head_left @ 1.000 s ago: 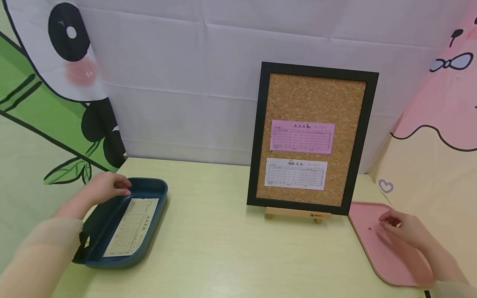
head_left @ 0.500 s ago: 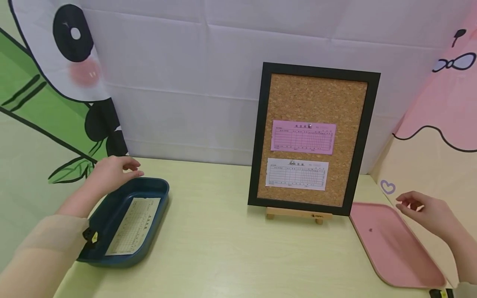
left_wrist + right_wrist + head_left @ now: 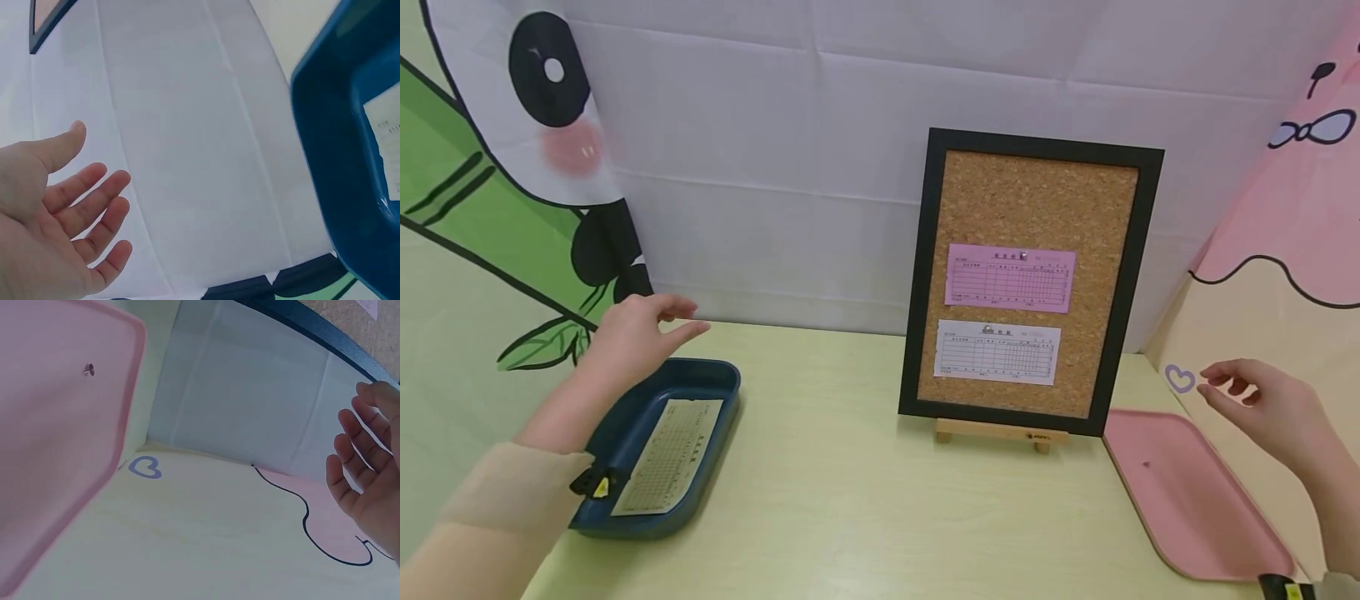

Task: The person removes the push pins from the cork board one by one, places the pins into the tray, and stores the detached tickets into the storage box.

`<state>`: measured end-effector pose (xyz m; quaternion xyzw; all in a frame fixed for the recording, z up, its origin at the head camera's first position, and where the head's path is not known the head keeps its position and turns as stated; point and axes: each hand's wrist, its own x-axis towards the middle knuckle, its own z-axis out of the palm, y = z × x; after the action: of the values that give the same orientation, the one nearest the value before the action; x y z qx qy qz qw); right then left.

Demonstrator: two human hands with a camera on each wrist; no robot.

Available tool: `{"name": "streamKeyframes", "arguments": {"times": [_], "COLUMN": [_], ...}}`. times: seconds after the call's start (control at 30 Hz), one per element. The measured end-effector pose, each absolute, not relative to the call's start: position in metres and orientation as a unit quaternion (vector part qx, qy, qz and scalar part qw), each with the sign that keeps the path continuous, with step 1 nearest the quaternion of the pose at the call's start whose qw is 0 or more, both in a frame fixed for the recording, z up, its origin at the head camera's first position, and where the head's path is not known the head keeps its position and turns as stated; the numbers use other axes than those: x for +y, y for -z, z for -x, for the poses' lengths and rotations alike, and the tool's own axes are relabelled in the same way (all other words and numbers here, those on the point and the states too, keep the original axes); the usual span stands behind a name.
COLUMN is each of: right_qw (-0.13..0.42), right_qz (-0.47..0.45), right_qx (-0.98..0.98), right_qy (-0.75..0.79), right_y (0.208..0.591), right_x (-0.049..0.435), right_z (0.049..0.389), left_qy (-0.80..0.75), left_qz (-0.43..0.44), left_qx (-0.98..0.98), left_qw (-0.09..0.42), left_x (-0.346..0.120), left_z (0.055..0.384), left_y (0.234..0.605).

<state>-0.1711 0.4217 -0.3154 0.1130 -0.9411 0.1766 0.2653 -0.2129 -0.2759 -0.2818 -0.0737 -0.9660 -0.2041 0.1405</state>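
Observation:
My left hand (image 3: 638, 340), holding nothing, hovers above the far-left part of a dark blue tray (image 3: 724, 425), its fingers relaxed and apart in the left wrist view. A cream printed form slip (image 3: 668, 458) lies in that tray. On the other side, my right hand (image 3: 1270, 408) is raised over the right edge of a pink tray (image 3: 1206, 525), fingers loosely bent around nothing. One small push pin (image 3: 89, 369) lies on the pink tray. Between the hands stands a black-framed corkboard (image 3: 1037, 196). A pink form slip (image 3: 1009, 282) and a white form slip (image 3: 997, 357) are pinned to it, pink above white.
The corkboard leans back on a small wooden stand (image 3: 1000, 430) on the pale yellow table (image 3: 827, 467). Behind the table hangs a white cloth (image 3: 767, 167), with cartoon-printed cloths at left and right. The pink tray's far-left corner sits close by the board's lower right corner.
Both hands have risen away from the trays: the left up and right from the blue tray, the right up and right from over the pink tray. The slips and the pin stay put.

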Motion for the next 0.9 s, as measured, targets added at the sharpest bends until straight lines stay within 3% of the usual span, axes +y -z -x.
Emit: {"name": "streamKeyframes", "arguments": {"times": [0.23, 0.6, 0.9], "right_qw": [0.298, 0.426, 0.456], "right_qz": [-0.088, -0.124, -0.127], "right_qx": [-0.931, -0.870, -0.844], "right_qy": [-0.193, -0.217, -0.254], "right_y": [0.304, 0.289, 0.281], "right_x": [0.402, 0.364, 0.341], "right_z": [0.165, 0.160, 0.161], "left_qy": [0.220, 0.258, 0.286], "left_qz": [0.080, 0.091, 0.117], "left_qx": [-0.956, -0.933, -0.906], "left_qw": [0.179, 0.232, 0.291], "left_x": [-0.257, -0.228, -0.204], "left_z": [0.199, 0.186, 0.183], "left_y": [0.272, 0.266, 0.266]}}
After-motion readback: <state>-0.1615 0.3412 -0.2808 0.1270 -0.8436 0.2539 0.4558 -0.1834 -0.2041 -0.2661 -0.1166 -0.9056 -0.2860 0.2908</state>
